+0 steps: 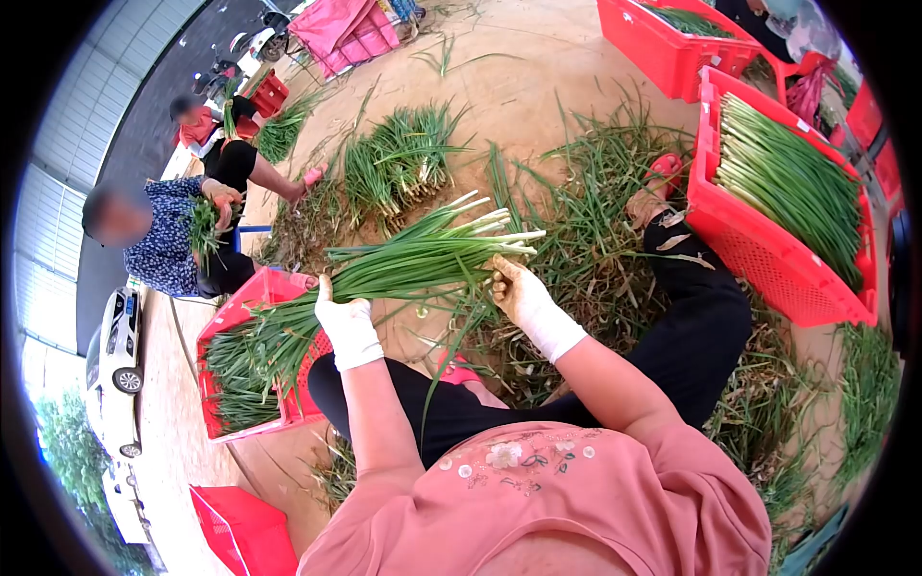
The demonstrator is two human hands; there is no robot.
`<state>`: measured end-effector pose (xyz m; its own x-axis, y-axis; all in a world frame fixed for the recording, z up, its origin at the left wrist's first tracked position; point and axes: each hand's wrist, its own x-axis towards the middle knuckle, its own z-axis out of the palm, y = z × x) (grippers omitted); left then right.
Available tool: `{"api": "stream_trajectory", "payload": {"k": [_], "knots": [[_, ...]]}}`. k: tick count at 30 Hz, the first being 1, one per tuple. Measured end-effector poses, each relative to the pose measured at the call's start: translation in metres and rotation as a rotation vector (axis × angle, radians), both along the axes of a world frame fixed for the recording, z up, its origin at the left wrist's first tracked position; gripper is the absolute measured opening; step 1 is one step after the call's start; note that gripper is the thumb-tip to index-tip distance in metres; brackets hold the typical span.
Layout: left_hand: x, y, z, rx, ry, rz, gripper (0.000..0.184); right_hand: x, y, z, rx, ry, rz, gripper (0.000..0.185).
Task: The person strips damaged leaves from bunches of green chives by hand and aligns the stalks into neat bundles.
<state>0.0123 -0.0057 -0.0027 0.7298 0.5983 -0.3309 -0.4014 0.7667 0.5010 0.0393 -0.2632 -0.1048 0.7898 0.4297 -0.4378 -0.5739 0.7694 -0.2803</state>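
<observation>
A long bunch of scallions [413,267] lies across in front of me, white ends to the right and green leaves trailing left. My left hand [338,322], wrapped in white at palm and wrist, grips the leafy part, thumb up and fingers hidden underneath. Closed at the white stem end is my right hand [523,296], also wrapped in white, with soiled fingertips. The leaf tips hang over a red crate [300,396] on the left that holds more scallions. Beyond the bunch, a pile of scallions [399,163] rests on the ground.
Loose leaves and trimmings [595,288] litter the ground around my legs. At right stands a red crate [768,274] packed with scallions, another red crate [663,53] behind it. Two people sit at left, the nearer in a patterned blue shirt [168,245]. A red bin [245,528] is lower left.
</observation>
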Motion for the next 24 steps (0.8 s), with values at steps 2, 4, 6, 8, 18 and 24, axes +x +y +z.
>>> {"api": "stream_trajectory", "payload": {"k": [2, 4, 6, 8, 18, 24], "knots": [[-0.001, -0.001, -0.002, -0.004, 0.009, -0.008, 0.031, 0.001, -0.002, 0.001, -0.008, -0.044, -0.012, 0.010], [0.000, 0.000, -0.005, 0.035, -0.028, -0.020, 0.032, 0.000, -0.005, 0.006, -0.031, -0.069, -0.004, 0.011], [0.001, 0.001, -0.006, 0.039, -0.016, -0.012, 0.032, 0.001, -0.008, 0.009, -0.299, -0.188, 0.042, 0.008], [0.001, -0.001, -0.005, 0.046, -0.007, -0.003, 0.032, 0.003, -0.009, 0.005, -0.289, -0.130, 0.034, 0.009], [0.002, 0.003, -0.007, 0.015, 0.025, 0.021, 0.029, 0.005, -0.008, -0.004, -0.340, -0.209, -0.083, 0.009], [0.011, 0.015, -0.001, -0.005, 0.003, 0.059, 0.024, 0.011, -0.028, -0.008, -0.611, -0.167, -0.195, 0.012]]}}
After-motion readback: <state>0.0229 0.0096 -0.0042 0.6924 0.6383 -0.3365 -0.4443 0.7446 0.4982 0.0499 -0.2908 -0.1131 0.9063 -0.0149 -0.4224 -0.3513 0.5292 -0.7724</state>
